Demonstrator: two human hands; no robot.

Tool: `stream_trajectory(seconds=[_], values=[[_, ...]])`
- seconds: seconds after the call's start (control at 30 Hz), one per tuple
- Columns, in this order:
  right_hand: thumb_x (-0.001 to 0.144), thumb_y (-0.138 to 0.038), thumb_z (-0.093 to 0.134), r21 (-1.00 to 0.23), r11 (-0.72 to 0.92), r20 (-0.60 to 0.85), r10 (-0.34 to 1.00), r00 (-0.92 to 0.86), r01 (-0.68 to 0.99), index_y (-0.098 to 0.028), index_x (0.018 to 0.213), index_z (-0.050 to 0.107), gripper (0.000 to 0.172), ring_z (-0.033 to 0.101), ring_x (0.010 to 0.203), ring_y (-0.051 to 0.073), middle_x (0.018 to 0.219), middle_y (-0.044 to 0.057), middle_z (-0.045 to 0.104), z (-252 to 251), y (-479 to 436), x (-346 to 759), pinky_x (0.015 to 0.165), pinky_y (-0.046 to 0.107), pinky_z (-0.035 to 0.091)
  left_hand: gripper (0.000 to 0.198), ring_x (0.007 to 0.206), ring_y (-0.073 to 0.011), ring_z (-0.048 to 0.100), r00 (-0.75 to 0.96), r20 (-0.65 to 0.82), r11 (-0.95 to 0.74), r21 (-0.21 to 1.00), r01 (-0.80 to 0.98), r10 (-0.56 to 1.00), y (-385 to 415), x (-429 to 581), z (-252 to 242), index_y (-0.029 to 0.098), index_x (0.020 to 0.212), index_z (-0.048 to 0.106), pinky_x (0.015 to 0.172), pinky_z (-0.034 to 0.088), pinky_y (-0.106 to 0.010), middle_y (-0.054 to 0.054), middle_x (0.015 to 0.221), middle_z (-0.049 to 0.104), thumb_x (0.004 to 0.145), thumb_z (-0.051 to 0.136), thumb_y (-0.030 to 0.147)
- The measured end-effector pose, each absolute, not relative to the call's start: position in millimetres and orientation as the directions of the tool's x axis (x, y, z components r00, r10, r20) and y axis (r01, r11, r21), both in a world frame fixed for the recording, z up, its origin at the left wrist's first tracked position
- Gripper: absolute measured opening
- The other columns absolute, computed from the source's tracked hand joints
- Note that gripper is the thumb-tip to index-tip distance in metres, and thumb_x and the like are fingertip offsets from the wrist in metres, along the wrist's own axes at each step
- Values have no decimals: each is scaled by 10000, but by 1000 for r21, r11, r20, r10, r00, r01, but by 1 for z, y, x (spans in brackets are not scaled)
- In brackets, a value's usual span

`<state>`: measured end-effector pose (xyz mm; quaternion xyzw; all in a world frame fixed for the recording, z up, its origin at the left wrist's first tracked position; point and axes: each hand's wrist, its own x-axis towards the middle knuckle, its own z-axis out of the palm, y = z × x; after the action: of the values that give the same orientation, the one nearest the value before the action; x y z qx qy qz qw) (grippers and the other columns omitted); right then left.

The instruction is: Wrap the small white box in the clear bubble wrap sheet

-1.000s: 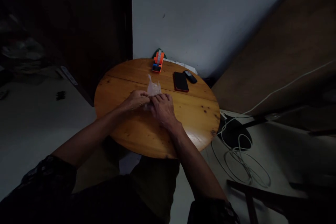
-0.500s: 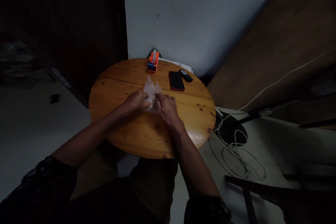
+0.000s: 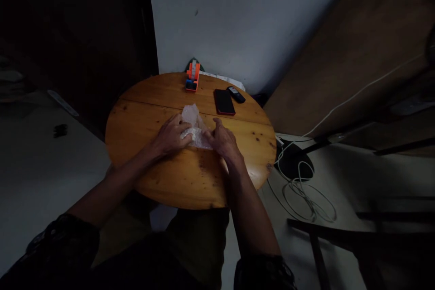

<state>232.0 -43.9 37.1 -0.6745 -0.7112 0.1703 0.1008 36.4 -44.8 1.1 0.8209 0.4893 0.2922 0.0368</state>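
A crumpled piece of clear bubble wrap lies partly folded on the round wooden table, with a flap rising at its far side. My left hand grips its left side, thumb near the front fold and fingers over the flap's base. At the right end, my right hand holds the wrap down with the thumb, while the index finger points away from it. Whether anything is inside the folds, I cannot tell.
The wooden table stands against a pale wall. At its back are an orange tape dispenser, a dark rectangular case with a red edge and a black phone. Coiled white cable lies on the floor at right.
The wrap's upright flaps have been folded down and flattened. My hands have spread slightly apart, and my right index finger has lifted off. The whole view has shifted a little.
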Motion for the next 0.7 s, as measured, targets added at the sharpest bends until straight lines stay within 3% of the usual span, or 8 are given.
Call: stream_trajectory(seconds=[0.1,0.3,0.5,0.7], values=[[934,-345,559,-410,54,-68,994,-90,911,-76,1532,319,698,682,1071,311,1081,162,751,29,-40,233,898,389,489,243,925,-255,537,352,513,-541,281,793,783,-47,40,-2,167,952,764,865,481,-401,-95,936,560,835,586,284],[865,-222,543,-572,189,152,981,-124,798,-118,1453,436,607,661,807,232,842,67,729,10,-33,234,765,334,475,213,922,-252,522,368,577,-577,230,784,729,-46,41,-8,165,934,753,862,468,-398,-103,944,568,855,583,266],[830,-270,582,-793,331,295,943,-153,511,-152,1355,506,543,538,636,146,694,-41,591,-2,-30,227,637,273,404,214,914,-243,535,360,579,-578,247,778,731,-43,42,-11,175,967,757,857,479,-383,-93,939,567,847,606,268],[796,-384,668,-957,241,219,966,-140,164,-198,1247,528,508,509,602,126,696,-53,562,-10,-28,215,573,256,397,227,891,-234,550,337,561,-557,282,781,756,-46,44,-8,171,973,766,810,490,-356,-88,915,563,835,607,256]])
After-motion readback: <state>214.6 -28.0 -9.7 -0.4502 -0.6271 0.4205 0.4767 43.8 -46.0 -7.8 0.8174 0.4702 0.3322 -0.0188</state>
